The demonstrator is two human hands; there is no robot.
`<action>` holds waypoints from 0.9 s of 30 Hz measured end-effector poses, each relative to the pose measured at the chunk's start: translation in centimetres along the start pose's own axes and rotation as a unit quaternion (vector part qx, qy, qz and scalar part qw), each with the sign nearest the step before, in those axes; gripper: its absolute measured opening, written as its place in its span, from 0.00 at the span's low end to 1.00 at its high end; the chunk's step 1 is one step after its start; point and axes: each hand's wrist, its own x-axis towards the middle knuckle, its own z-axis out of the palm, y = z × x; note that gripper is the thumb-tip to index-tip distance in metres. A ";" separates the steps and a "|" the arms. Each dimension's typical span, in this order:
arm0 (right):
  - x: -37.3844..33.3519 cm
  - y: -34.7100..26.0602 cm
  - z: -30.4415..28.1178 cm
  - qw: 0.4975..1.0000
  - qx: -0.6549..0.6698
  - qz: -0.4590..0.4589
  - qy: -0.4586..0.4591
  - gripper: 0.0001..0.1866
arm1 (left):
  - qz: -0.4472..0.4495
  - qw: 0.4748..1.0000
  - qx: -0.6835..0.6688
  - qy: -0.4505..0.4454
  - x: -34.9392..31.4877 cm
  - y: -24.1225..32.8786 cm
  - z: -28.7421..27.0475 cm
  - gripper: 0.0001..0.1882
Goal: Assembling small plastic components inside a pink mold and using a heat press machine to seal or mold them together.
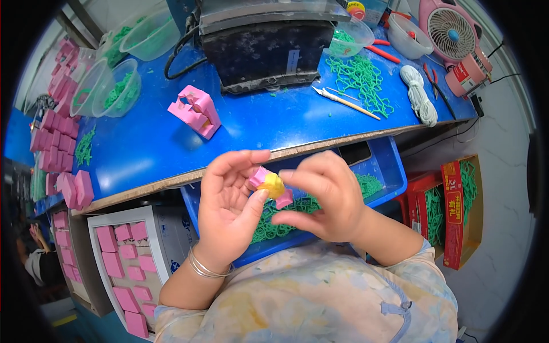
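A small pink and yellow moulded piece [271, 184] is held between the thumb and fingers of my left hand [231, 194], above the blue bin at the table's edge. My right hand [329, 197] is close on its right side, thumb and forefinger spread apart. The right forefinger's tip is at the yellow part; whether it touches cannot be made out. A pink notched block [196, 111] stands on the blue table [148, 143] beyond my left hand.
Beneath my hands, the blue bin [394, 177] holds many green looped pieces. A black machine [266, 57] stands at the back. Farther right are a green pile [363, 83], a white-tipped tool [346, 103], a cord bundle [418, 94] and a pink fan [452, 34]. Pink blocks [54, 140] stack at left.
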 end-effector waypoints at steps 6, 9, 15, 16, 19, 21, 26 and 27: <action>1.0 0.9 -0.3 0.976 0.188 0.024 -0.109 0.29 | -0.145 0.972 -0.186 -0.008 0.0 0.8 -0.2 0.37; 0.9 0.9 -0.4 0.973 0.197 0.034 -0.114 0.28 | -0.206 0.954 -0.218 0.004 -0.5 0.3 -0.3 0.38; 0.8 0.3 -0.4 0.972 0.207 0.041 -0.098 0.29 | -0.137 0.979 -0.148 -0.027 0.0 0.6 -1.9 0.32; 0.8 0.4 -0.4 0.973 0.207 0.039 -0.097 0.29 | -0.017 1.000 0.020 -0.013 0.4 0.6 -2.3 0.30; 0.9 0.6 -0.4 0.987 0.155 0.027 -0.016 0.30 | 0.261 0.743 0.576 0.220 3.6 1.2 -5.0 0.36; 1.8 0.5 -0.8 0.985 0.163 0.060 -0.015 0.32 | 0.156 0.786 0.551 0.235 5.7 1.3 -5.6 0.38; 6.3 0.2 0.2 0.975 0.219 -0.003 0.032 0.31 | 0.190 0.839 0.507 0.057 6.0 1.1 -2.1 0.25; 7.2 0.1 0.4 0.977 0.209 -0.027 0.028 0.30 | 0.169 0.879 0.447 0.008 5.1 1.2 -0.9 0.21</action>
